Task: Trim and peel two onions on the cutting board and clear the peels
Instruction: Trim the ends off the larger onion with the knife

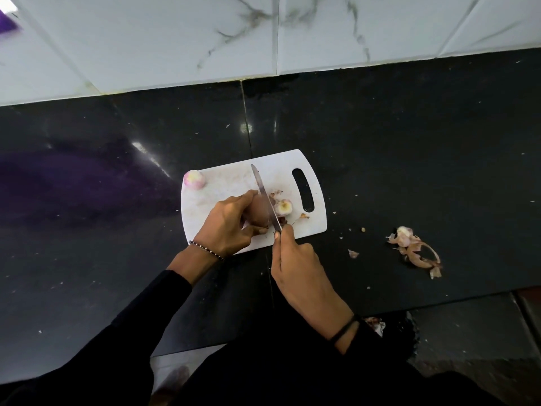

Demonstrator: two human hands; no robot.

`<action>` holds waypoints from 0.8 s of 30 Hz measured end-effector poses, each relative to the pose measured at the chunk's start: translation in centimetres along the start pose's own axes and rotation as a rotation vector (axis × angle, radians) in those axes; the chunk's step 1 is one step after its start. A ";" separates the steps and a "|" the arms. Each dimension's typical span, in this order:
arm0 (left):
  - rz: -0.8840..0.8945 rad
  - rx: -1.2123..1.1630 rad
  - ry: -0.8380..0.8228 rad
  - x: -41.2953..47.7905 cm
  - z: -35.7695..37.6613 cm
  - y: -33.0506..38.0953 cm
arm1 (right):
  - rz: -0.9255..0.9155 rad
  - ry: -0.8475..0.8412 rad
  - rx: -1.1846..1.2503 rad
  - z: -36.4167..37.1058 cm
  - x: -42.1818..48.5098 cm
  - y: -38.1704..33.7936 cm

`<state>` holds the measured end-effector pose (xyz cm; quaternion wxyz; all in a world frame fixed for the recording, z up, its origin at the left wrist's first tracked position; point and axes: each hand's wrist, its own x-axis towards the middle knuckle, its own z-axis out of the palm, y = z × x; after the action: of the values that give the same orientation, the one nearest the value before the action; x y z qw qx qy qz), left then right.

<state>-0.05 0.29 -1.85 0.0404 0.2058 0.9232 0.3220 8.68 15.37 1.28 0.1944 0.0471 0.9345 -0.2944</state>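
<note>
You wear black long sleeves [131,332] on both arms, ending short of the wrists, with a thin bracelet [206,249] of dark and pale beads on your left wrist and a plain black band [345,328] on your right.

Dim, cool overall light. White marble-veined wall tiles [175,39] brightest, evenly lit. Glossy black stone countertop [409,142] dark, with small glints near seam and purple reflection smeared at left. White plastic cutting board [234,177] stands out clearly. Black sleeves [131,332] lose detail. Wide-angle bending curves tile joints toward corners. Steel knife blade [264,197] slightly blurred.
</note>
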 end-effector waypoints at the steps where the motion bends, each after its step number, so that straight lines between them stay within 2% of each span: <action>1: 0.006 0.012 -0.003 0.1 0.0 0.1 | 0.008 -0.010 -0.007 -0.1 0.1 -0.1; 5: 0.045 0.037 -0.006 0.4 0.1 0.0 | 0.046 -0.053 -0.066 -0.5 0.4 -0.8; 14: 0.059 0.067 -0.013 0.6 0.1 -0.2 | 0.047 -0.021 -0.149 -0.8 1.8 -1.9; 24: 0.007 0.122 -0.082 1.2 -0.1 1.0 | 0.009 -0.031 -0.088 -1.4 1.5 -1.3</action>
<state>-0.79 1.35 -1.08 0.0645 0.2244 0.9379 0.2565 6.58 15.02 2.43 0.2119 0.0382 0.9432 -0.2530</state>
